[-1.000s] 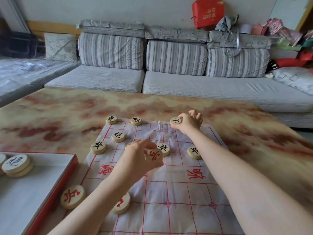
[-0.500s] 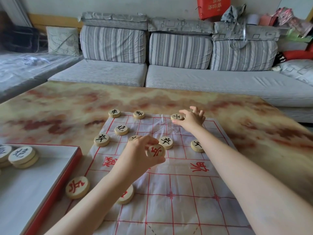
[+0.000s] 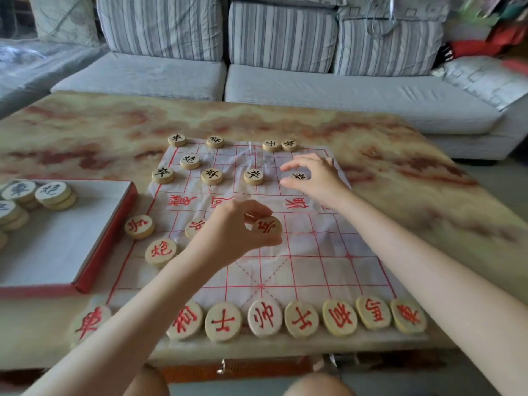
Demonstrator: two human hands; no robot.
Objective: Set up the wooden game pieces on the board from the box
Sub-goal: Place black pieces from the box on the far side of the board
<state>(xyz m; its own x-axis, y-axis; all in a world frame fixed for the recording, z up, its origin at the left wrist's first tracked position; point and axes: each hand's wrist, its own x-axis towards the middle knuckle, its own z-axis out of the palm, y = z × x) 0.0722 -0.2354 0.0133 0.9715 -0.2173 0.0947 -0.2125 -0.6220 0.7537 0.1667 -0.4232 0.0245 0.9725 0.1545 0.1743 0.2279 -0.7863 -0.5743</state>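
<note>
Two hands over the board, one carrying a red soldier and one empty.

Head view: left hand (image 3: pixel 234 232) pinches a red piece (image 3: pixel 267 228) just above the cloth board (image 3: pixel 323 252), and the next move, I judge, is setting it on the soldier row beside its placed fellow (image 3: pixel 195 227). Right hand (image 3: pixel 314 178) hovers with fingers spread wide over a black soldier (image 3: pixel 299 176), gripping nothing. Beyond that hand the far row shows gaps; left of the left hand the box (image 3: pixel 108 232) holds more pieces (image 3: pixel 53 192). Open grid lies beneath both forearms, though the near row (image 3: pixel 264 318) sits close to the table edge (image 3: pixel 257 350).
</note>
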